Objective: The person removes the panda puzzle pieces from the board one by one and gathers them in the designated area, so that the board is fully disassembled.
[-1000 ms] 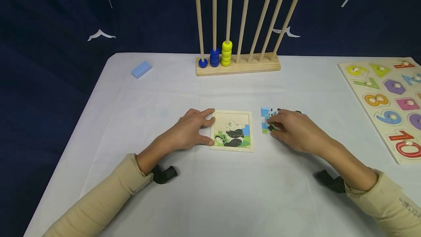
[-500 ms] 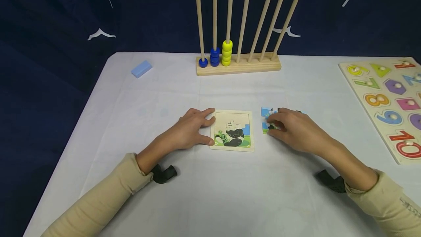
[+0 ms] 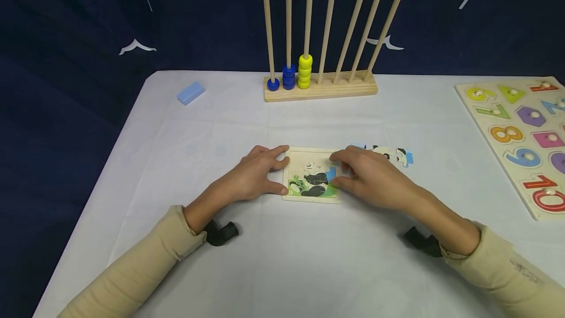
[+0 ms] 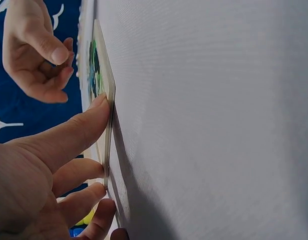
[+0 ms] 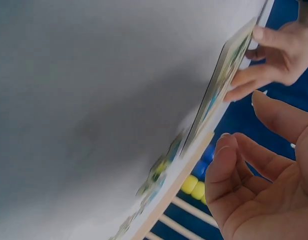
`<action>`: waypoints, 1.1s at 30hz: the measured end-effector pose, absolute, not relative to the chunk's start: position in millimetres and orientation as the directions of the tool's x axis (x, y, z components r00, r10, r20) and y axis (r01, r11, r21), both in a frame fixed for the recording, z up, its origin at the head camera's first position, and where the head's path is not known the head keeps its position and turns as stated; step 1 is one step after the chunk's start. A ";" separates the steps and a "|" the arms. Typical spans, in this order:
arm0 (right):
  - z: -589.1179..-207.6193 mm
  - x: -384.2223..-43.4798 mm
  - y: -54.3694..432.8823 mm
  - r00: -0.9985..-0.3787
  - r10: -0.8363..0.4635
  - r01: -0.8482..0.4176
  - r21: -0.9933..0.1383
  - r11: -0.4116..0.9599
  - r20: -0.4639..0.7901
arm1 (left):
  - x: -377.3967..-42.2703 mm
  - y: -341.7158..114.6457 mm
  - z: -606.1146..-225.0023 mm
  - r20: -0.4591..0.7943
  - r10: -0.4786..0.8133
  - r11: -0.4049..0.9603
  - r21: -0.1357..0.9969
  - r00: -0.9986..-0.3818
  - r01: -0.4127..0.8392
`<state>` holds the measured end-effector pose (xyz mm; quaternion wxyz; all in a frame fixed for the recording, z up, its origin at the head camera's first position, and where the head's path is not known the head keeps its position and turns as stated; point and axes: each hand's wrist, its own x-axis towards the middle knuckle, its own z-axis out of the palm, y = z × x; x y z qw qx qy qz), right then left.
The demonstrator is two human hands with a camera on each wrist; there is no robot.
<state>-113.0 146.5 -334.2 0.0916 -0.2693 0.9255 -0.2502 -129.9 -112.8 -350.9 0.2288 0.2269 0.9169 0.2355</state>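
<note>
A square wooden puzzle tray (image 3: 311,200) lies flat, with panda picture pieces (image 3: 315,180) filling its lower part; bare wood shows above. My left hand (image 3: 253,173) rests at the tray's left side. Its thumb presses the near left corner, while the other fingertips touch the left edge, as the left wrist view also shows. Over the tray's right edge hovers my right hand (image 3: 375,175), thumb and fingers apart, nothing visible between them in the right wrist view (image 5: 259,175). Loose panda pieces (image 3: 403,157) lie behind the right hand, which partly hides them.
A wooden bead abacus (image 3: 320,92) with blue and yellow beads stands at the back. A number and shape board (image 3: 521,136) lies at the right. A blue block (image 3: 191,93) sits back left. Both wrists carry black camera straps.
My right hand has moved left from the loose pieces to the tray's right edge, leaving more of those pieces visible. The left hand and tray have stayed put.
</note>
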 end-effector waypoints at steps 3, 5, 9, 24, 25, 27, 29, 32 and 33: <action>-336.4 -113.8 137.3 -0.829 -0.557 -0.450 -0.531 0.718 -0.052 | -130.1 -112.3 -350.3 -0.317 0.524 0.786 0.538 -0.790 0.305; -337.7 -114.6 131.4 -0.816 -0.575 -0.461 -0.532 0.711 -0.061 | -130.1 -112.8 -350.0 -0.319 0.525 0.786 0.537 -0.789 0.306; -338.7 -118.0 122.1 -0.789 -0.610 -0.495 -0.515 0.699 -0.069 | -130.4 -113.6 -349.7 -0.322 0.529 0.787 0.534 -0.785 0.311; -345.4 -127.5 112.3 -0.767 -0.622 -0.483 -0.498 0.720 -0.155 | -130.1 -114.0 -350.7 -0.327 0.527 0.792 0.524 -0.785 0.314; -345.8 -127.2 111.9 -0.769 -0.618 -0.478 -0.498 0.724 -0.161 | -130.0 -114.2 -350.7 -0.328 0.526 0.793 0.523 -0.785 0.313; -346.0 -126.7 110.7 -0.775 -0.608 -0.465 -0.496 0.733 -0.173 | -130.2 -114.2 -351.1 -0.331 0.525 0.795 0.520 -0.785 0.312; -346.0 -126.2 109.9 -0.778 -0.602 -0.458 -0.494 0.739 -0.180 | -130.4 -114.2 -351.3 -0.332 0.524 0.796 0.520 -0.784 0.312; -345.6 -126.0 109.5 -0.781 -0.596 -0.451 -0.490 0.746 -0.188 | -130.8 -114.2 -351.5 -0.331 0.526 0.794 0.522 -0.783 0.313; -345.4 -126.3 109.4 -0.783 -0.592 -0.447 -0.492 0.747 -0.189 | -131.0 -114.1 -351.4 -0.330 0.527 0.793 0.522 -0.783 0.313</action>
